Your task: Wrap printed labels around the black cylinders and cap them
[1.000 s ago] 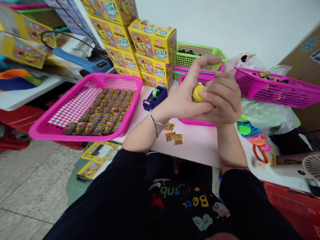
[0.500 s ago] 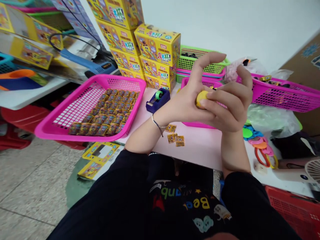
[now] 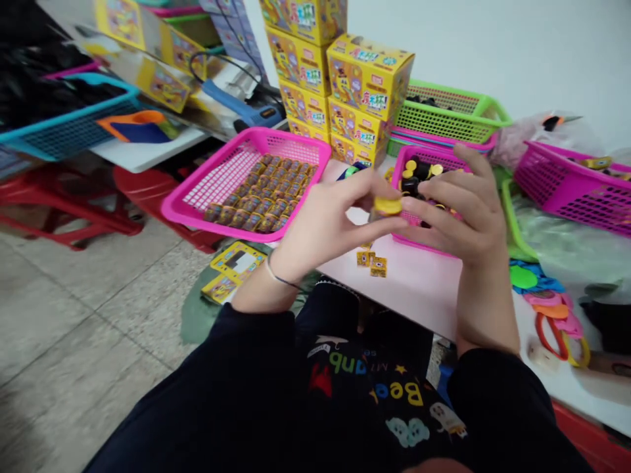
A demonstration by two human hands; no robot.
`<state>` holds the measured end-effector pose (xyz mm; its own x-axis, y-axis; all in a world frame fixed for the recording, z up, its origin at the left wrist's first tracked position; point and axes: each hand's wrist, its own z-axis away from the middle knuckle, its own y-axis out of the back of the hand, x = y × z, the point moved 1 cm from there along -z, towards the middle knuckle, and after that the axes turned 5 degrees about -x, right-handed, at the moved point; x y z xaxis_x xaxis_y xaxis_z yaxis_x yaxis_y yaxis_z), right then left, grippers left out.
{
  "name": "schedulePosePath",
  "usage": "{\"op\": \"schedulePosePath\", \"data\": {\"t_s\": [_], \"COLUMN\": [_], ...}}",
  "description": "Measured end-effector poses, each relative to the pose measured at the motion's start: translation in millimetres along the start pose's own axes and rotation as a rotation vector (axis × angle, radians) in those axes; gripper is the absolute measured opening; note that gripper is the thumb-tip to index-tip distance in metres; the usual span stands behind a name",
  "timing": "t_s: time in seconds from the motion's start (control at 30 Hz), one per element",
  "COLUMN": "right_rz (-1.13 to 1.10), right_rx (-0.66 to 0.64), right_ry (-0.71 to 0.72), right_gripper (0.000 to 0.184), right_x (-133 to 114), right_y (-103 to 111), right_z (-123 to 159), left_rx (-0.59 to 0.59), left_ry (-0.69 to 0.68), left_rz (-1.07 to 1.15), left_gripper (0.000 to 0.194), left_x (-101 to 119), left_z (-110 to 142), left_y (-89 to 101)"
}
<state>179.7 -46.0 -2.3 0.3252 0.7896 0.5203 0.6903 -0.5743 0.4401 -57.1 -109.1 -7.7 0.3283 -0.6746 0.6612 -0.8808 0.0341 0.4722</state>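
A small round container with a yellow cap [image 3: 388, 205] is pinched between the thumb and fingers of my left hand [image 3: 328, 217]. Its body below the cap is partly hidden by that hand. My right hand [image 3: 458, 213] has curled fingers touching the cap's right side, with one finger raised away. Below the hands, several small printed yellow stickers or cards [image 3: 378, 266] lie on the white table [image 3: 409, 279]. Behind the right hand stands a pink basket [image 3: 401, 161] holding black pieces with yellow caps. A blue tape dispenser [image 3: 348, 171] is mostly covered by the left hand.
To the left, a larger pink basket [image 3: 182, 207] holds rows of wrapped small containers [image 3: 266, 194]. Stacked yellow boxes [image 3: 367, 79] stand behind. A green basket [image 3: 444, 115] and a magenta basket [image 3: 566, 174] sit at the back right. Colourful bands [image 3: 552, 335] lie at right.
The view has swung left. My left thumb and fingers now pinch the capped container at its side, and the hands have drawn apart somewhat, with the right fingers at the cap's edge.
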Motion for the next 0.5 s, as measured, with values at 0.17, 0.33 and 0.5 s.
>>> {"op": "schedulePosePath", "data": {"t_s": [0.17, 0.33, 0.5], "right_rz": [-0.083, -0.117, -0.193], "right_rx": [-0.272, -0.410, -0.630], "right_ry": [-0.309, -0.413, -0.632], "right_gripper": [0.032, 0.020, 0.015], "right_x": [21.4, 39.7, 62.2], "right_y": [13.6, 15.0, 18.9], "right_z": [18.6, 36.5, 54.4], "left_rx": [-0.140, -0.272, -0.363], "left_ry": [0.289, 0.515, 0.542], "left_rz": [-0.470, -0.621, -0.692], "left_gripper": [0.022, 0.025, 0.062], "left_x": [-49.5, -153.3, -214.2], "left_z": [23.0, 36.0, 55.3], "left_y": [95.3, 197.8, 224.0]}}
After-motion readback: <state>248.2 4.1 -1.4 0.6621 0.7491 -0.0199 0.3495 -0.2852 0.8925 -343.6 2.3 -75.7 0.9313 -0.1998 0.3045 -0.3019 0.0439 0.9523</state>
